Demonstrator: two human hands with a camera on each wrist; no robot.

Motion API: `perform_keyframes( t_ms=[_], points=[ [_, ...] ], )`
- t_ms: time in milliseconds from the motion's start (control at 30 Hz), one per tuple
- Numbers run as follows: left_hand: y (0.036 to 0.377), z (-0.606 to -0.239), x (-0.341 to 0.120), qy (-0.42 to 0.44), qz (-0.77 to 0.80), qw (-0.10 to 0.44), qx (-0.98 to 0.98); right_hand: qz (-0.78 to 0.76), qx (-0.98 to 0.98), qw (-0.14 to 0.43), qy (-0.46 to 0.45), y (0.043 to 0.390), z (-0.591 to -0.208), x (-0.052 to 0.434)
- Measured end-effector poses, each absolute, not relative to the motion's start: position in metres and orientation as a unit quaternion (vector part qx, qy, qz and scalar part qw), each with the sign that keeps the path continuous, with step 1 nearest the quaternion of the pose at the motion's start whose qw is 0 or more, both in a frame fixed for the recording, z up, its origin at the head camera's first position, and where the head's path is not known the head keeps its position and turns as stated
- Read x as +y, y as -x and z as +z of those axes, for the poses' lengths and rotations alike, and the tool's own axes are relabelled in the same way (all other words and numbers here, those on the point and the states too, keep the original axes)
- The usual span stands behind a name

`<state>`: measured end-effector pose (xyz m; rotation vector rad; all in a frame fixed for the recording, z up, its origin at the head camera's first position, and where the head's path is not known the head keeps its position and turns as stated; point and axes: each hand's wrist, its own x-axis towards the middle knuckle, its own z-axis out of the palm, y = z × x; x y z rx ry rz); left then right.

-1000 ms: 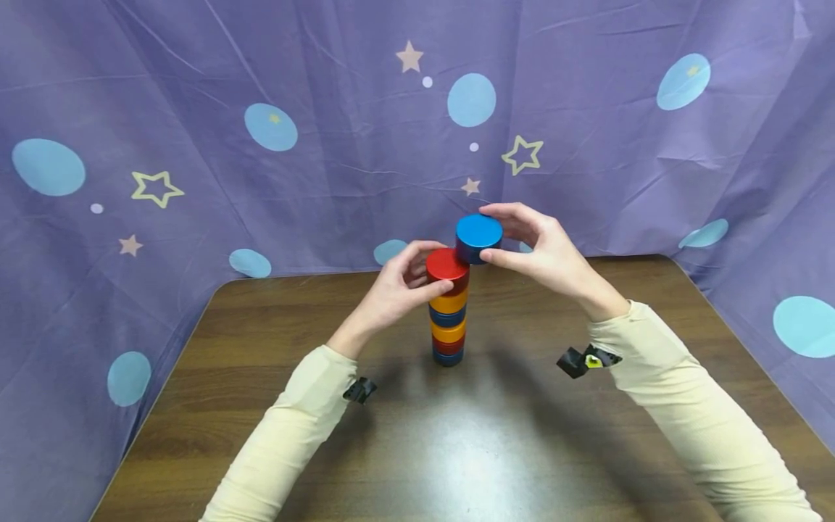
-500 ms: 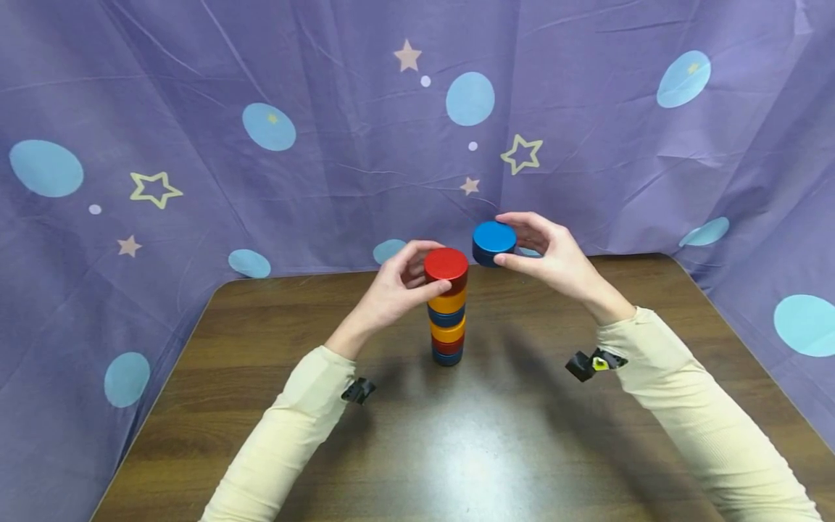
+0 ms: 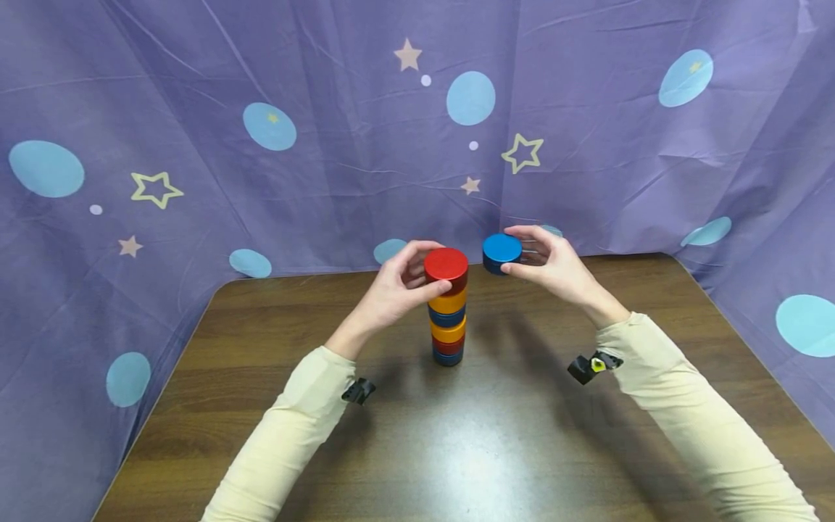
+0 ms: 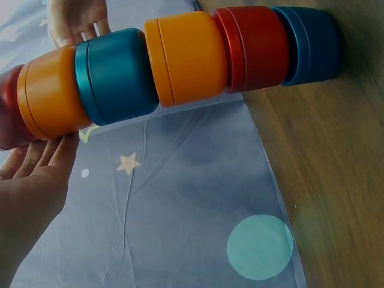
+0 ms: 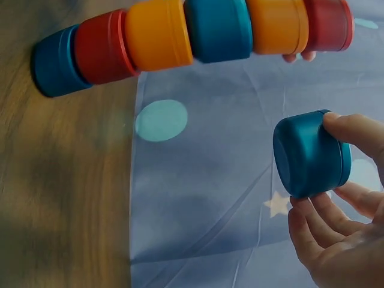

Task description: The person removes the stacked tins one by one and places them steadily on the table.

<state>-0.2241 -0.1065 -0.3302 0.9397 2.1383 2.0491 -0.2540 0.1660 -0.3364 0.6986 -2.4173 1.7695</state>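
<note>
Right hand (image 3: 554, 268): pinching a blue puck (image 3: 502, 251) between thumb and curled fingers, lifting it in the air just right of the stack top, apart from it.
Blue puck: showing its flat face upward in the head view; sitting sideways between thumb and fingertips (image 5: 312, 225) in the right wrist view.
Left hand (image 3: 394, 290): curling around the upper part of the stack (image 3: 447, 308), thumb pressing the red top puck (image 3: 446, 264), fingers wrapping behind it.
Stack: standing upright on the wooden table (image 3: 457, 435), 6 pucks tall; from the bottom, reading blue, red, orange, blue, orange, red.
Sleeves: covering both forearms in cream fabric, with a small black strap showing at each wrist.
Backdrop (image 3: 293, 145): hanging behind and around the table, purple cloth patterned with stars and light blue circles.
</note>
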Motion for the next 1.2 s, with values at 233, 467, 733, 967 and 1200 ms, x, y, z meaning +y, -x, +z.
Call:
perform_keyframes(
  t_ms=[233, 467, 733, 967, 1200],
  points=[
    [0.224, -0.33, -0.106, -0.302, 0.66, 0.018, 0.688, 0.565, -0.797, 0.026, -0.212, 0.262, -0.349, 0.169],
    [0.223, -0.331, -0.106, -0.302, 0.662, 0.017, 0.686, 0.566, -0.799, 0.013, -0.204, 0.268, -0.366, 0.165],
    [0.224, -0.332, -0.108, -0.302, 0.66, 0.016, 0.687, 0.576, -0.794, 0.0, -0.193, 0.275, -0.391, 0.158],
    [0.222, -0.332, -0.108, -0.298, 0.66, 0.018, 0.69, 0.592, -0.785, -0.013, -0.181, 0.28, -0.408, 0.153],
    [0.222, -0.332, -0.108, -0.292, 0.659, 0.018, 0.693, 0.6, -0.781, -0.028, -0.169, 0.285, -0.428, 0.147]
  ],
)
